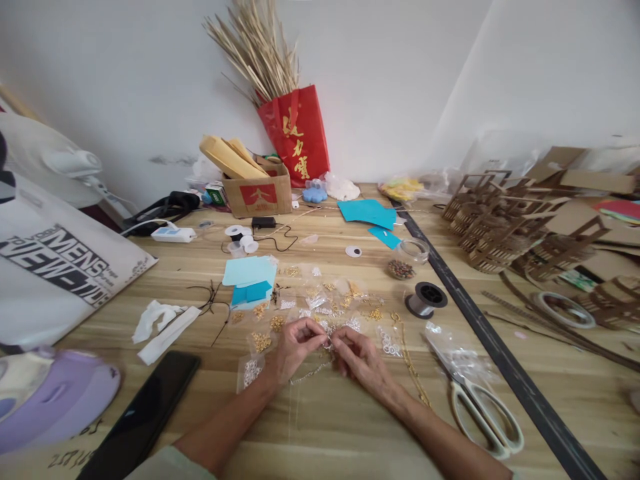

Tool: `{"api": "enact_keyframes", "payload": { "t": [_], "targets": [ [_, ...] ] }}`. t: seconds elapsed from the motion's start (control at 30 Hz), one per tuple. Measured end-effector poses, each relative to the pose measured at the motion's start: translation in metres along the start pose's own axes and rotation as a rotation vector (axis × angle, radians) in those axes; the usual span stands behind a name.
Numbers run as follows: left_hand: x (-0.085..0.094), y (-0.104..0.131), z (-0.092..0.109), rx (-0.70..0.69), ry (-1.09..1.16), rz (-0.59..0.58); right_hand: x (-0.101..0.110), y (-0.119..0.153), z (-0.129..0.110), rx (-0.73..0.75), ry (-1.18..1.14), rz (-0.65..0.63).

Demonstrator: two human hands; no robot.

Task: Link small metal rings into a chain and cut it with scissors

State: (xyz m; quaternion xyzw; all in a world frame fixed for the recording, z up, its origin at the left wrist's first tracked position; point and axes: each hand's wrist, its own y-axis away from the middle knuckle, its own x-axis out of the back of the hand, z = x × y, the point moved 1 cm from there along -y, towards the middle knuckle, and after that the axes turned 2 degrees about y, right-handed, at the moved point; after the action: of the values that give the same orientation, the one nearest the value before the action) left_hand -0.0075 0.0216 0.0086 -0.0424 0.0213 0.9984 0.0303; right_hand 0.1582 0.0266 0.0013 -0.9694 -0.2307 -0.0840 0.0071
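Note:
My left hand (299, 343) and my right hand (361, 357) meet over the table, thumbs and forefingers pinched together. A thin silver chain (313, 373) hangs in a loop below the fingertips. The small part right at the pinch is too tiny to make out. Around the hands lie little clear bags of gold-coloured findings (261, 342), silver findings (251, 371) and silver rings (390, 343). To the right of my right hand a gold chain (411, 367) stretches along the table.
Scissors (483, 413) and a wire spool (425, 300) lie to the right, near a jar of beads (403, 267). On the left are a black phone (145, 413) and white strips (169, 333). Blue paper (250, 273) lies ahead; woven baskets (515, 227) stand far right.

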Motion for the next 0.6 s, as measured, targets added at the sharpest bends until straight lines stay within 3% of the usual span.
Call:
{"api": "enact_keyframes", "payload": {
  "t": [0.37, 0.6],
  "targets": [
    [-0.0049, 0.0034, -0.0034, -0.162, -0.082, -0.055, -0.0033, -0.0025, 0.0027, -0.029, -0.173, 0.022],
    [-0.0013, 0.0017, -0.0066, -0.154, -0.088, -0.038, -0.0029, -0.0033, 0.0040, -0.049, -0.188, 0.017]
  ]
}}
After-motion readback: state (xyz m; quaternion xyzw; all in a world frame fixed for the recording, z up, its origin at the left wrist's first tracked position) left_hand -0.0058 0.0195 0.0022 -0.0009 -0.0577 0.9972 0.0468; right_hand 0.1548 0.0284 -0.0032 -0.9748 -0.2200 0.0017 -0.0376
